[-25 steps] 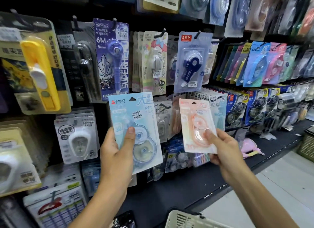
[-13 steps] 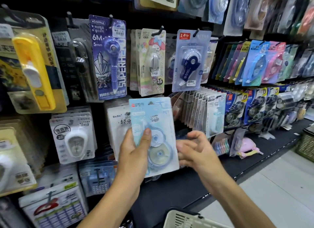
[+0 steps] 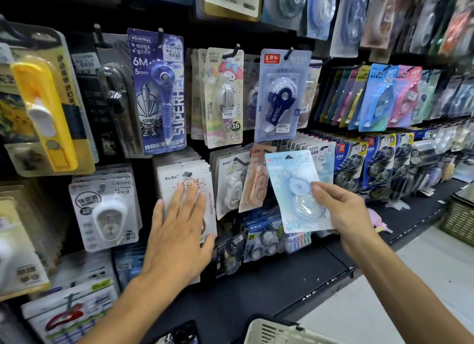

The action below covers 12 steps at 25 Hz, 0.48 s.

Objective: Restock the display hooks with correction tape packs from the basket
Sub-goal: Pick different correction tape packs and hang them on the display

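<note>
Blue pack (image 3: pixel 295 189) now pinched by right hand (image 3: pixel 343 210), left hand (image 3: pixel 177 228) fingers spread on white packs (image 3: pixel 179 179)

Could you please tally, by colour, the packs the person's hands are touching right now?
Pale blue pack, gripped by the right hand: 1
White BoBo pack, with the left hand laid flat on it: 1
Total: 2
</note>
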Tool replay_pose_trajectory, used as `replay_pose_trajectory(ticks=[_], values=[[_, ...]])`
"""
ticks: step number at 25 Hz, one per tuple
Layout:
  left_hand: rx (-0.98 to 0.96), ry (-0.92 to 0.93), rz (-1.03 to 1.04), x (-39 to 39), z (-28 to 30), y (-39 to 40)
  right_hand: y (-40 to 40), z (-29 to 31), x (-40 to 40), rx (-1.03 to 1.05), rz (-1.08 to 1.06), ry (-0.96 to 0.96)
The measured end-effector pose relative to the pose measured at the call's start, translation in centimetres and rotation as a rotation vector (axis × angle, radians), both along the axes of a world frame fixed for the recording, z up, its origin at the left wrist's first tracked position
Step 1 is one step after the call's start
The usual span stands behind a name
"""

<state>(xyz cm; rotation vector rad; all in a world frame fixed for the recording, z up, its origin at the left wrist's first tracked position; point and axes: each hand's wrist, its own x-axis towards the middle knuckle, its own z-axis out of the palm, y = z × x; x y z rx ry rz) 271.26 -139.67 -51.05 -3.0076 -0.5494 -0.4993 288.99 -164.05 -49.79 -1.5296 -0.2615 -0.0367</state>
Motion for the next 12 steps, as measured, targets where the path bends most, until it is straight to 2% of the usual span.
replay_pose_trajectory(ticks=[3, 5, 9, 12], values=[[-0.013, -0.020, -0.023, 0.2, -0.6, -0.5, 0.7, 0.3, 0.5, -0.048, -0.074, -0.093], [-0.041, -0.035, -0.029, 0.2, -1.0, -1.0, 1.6, 0.4, 1.0, -0.068, -0.105, -0.079], [-0.070, -0.055, -0.070, -0.5, -1.6, -1.6, 2.3, -0.4, 1.2, -0.323, 0.080, 0.023], [-0.185, -0.036, -0.188, -1.6, -4.4, -2.9, 1.1, -4.0, -1.0, -0.317, 0.080, 0.052]])
